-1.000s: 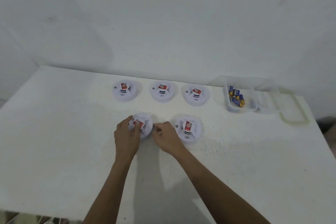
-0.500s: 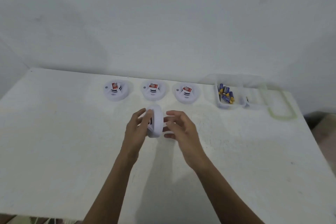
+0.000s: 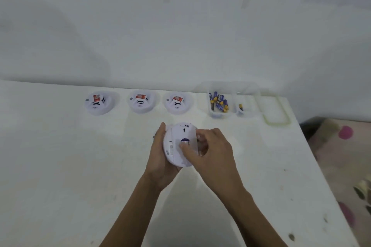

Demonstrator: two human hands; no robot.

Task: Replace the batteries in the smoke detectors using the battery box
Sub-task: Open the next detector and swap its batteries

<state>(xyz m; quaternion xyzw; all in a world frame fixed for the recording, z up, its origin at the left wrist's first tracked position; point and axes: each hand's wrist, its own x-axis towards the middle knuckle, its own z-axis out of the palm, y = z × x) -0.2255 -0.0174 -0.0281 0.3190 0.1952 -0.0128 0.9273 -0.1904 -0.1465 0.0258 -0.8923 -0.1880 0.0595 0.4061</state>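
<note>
Flipped since earlier: round white plastic smoke detector (image 3: 176,144); left hand (image 3: 158,158) wraps its rim, right hand (image 3: 212,150) pinches its back; no swaps apparent.

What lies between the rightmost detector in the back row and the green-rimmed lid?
The clear battery box, holding blue-and-yellow batteries; the head view shows it.

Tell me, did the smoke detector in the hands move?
Yes. The smoke detector left the table, flipped over, and shifted right, now in front of the back row's rightmost detector.
</note>
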